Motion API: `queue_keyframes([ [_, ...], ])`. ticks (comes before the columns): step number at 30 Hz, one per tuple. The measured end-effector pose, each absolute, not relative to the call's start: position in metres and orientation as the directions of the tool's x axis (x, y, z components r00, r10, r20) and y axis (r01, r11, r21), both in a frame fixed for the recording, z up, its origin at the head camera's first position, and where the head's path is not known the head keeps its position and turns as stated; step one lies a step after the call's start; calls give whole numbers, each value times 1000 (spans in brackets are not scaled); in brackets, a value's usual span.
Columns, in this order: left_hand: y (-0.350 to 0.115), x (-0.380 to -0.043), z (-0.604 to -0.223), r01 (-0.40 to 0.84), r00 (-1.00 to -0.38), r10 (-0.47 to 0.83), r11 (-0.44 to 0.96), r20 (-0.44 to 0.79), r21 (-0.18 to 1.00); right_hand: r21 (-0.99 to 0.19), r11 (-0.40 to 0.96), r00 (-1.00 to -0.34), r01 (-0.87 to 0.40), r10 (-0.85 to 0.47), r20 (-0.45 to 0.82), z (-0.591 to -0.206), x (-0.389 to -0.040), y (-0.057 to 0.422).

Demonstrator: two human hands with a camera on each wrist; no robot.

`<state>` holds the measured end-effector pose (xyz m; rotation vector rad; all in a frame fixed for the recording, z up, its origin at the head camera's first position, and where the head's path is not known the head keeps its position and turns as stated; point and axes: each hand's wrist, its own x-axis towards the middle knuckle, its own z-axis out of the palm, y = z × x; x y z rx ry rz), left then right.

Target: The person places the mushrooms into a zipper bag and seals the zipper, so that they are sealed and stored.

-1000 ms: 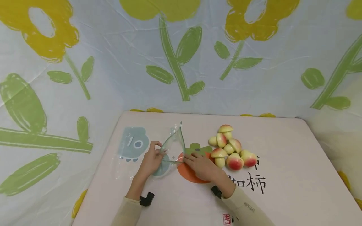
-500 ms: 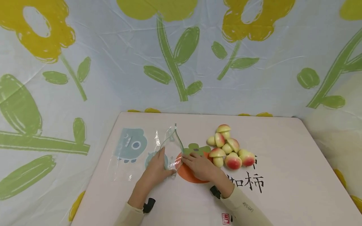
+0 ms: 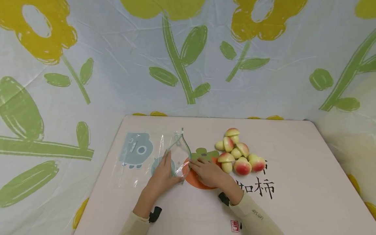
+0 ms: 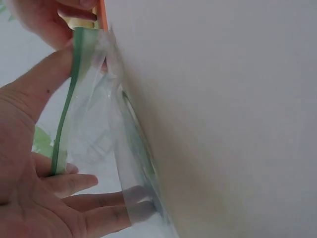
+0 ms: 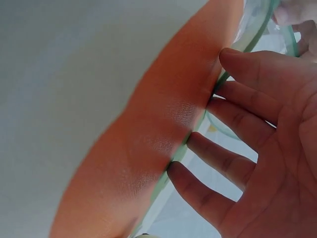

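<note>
A clear zip bag (image 3: 180,153) with green edging lies on the table, its mouth spread into a pointed loop. At the loop's left side is my left hand (image 3: 161,173), with thumb and fingers stretched apart. In the left wrist view, the thumb touches the green strip and some fingers (image 4: 138,210) show through the clear plastic. My right hand (image 3: 209,173) rests at the loop's right side, over the printed orange persimmon. Its fingertips (image 5: 178,168) touch the table in the right wrist view, with the green edging passing beside the thumb and index finger.
Several toy mushrooms (image 3: 226,161) with red and yellow caps lie grouped right of my right hand. The pale table (image 3: 296,153) carries printed pictures and writing. A flower-patterned cloth (image 3: 117,65) hangs behind it and at both sides.
My left hand has shifted from pinching the bag's left rim to stretching its fingers across the mouth. The loop has narrowed and moved slightly left. My right hand stays nearly still.
</note>
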<state>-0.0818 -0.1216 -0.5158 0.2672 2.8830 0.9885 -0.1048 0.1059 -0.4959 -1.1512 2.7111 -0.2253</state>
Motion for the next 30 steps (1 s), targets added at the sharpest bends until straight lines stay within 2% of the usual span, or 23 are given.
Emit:
queue_keyframes([
  [19,-114,-79,-516,203,-976,215,815,43,543,-196,726,-711,-659,-687,-153,-499,-104,103],
  [30,-114,-79,-518,210,-974,221,831,42,515,-259,654,-694,-711,-713,105,-484,-102,118],
])
